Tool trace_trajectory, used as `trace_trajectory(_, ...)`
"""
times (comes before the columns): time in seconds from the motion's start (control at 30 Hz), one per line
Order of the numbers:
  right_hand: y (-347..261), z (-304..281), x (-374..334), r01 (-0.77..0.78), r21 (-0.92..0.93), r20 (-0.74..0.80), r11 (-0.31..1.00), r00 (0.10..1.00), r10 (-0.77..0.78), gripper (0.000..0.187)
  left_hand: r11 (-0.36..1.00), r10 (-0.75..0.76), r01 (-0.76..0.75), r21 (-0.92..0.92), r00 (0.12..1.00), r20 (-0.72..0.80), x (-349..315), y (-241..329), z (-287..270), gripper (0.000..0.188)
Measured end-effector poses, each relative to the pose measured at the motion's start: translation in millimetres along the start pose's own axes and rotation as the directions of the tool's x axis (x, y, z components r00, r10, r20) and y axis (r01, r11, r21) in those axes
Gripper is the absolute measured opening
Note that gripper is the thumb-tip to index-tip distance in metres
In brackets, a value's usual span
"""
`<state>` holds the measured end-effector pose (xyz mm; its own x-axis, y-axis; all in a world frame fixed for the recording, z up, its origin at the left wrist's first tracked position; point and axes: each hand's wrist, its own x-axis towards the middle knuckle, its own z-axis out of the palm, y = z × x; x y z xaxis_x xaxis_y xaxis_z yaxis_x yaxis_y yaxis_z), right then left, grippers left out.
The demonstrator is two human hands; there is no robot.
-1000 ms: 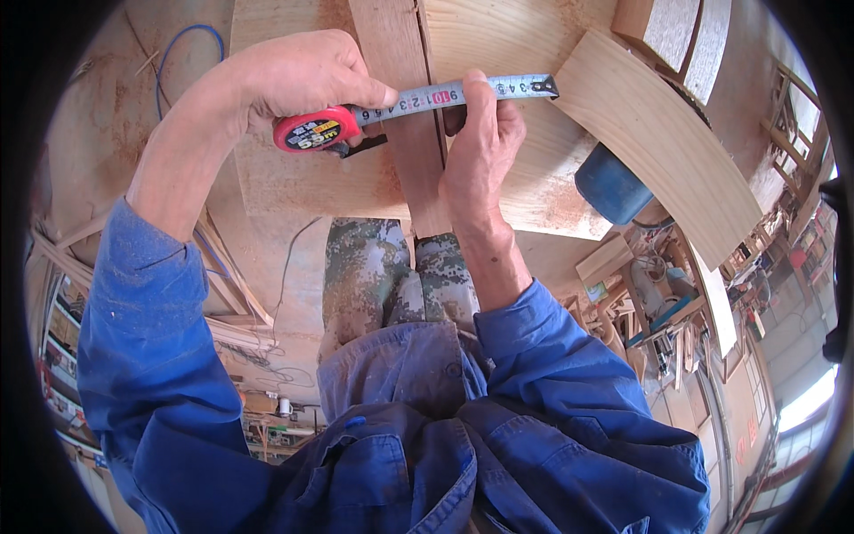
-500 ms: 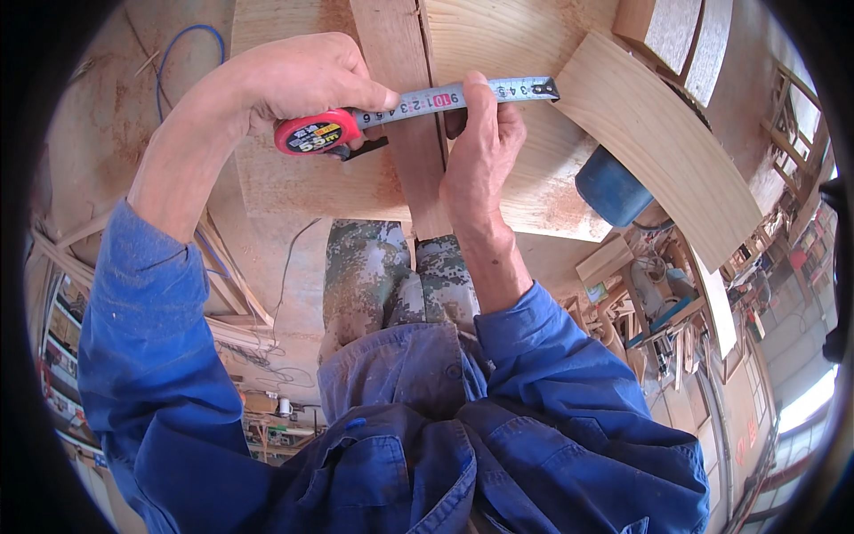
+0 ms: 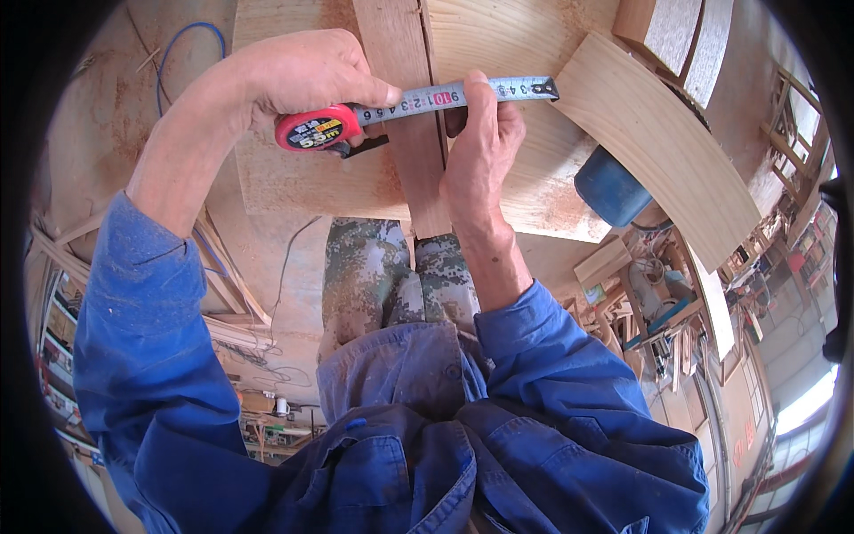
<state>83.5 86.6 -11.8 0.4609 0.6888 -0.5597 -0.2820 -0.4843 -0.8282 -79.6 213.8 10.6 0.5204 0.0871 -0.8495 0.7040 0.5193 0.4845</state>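
2 arms bent; left grip curled, wrist turned rightward; right grip curled, 1 digit extended.

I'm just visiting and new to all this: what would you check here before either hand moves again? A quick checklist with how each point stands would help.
1. Left hand holding the red tape measure: ok.
2. Right hand gripping the extended tape blade: ok.
3. Blade spanning the brown board: ok, it crosses over it.
4. Blade lying flat against that board: cannot tell from above.
5. End hook caught on the curved board: cannot tell; it ends close to that edge, but contact is unclear.
6. Pale panel free of sawdust: not ok, patches show.
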Motion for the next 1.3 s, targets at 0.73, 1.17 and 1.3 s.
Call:
trace_trajectory(0.73, 4.5, -1.0, 2.7, 0.021, 0.011, -0.004, 1.0, 1.0, -0.021, 0.043, 0.999, 0.038, -0.038, 0.024, 0.999, 0.002, 3.1, -1.6, 0.7, 0.048)
trace_trajectory(1.17, 2.7, -1.8, 2.7, 0.007, -0.004, 0.0, 1.0, 1.0, -0.007, 0.043, 0.998, 0.031, -0.03, 0.057, 0.999, -0.018, 4.0, -0.3, 2.1, 0.049)
trace_trajectory(1.3, 4.1, -2.3, 3.7, 0.012, 0.015, -0.002, 1.0, 1.0, -0.012, 0.043, 0.997, 0.036, -0.035, 0.066, 0.999, -0.021, 4.8, -0.5, 2.6, 0.049)
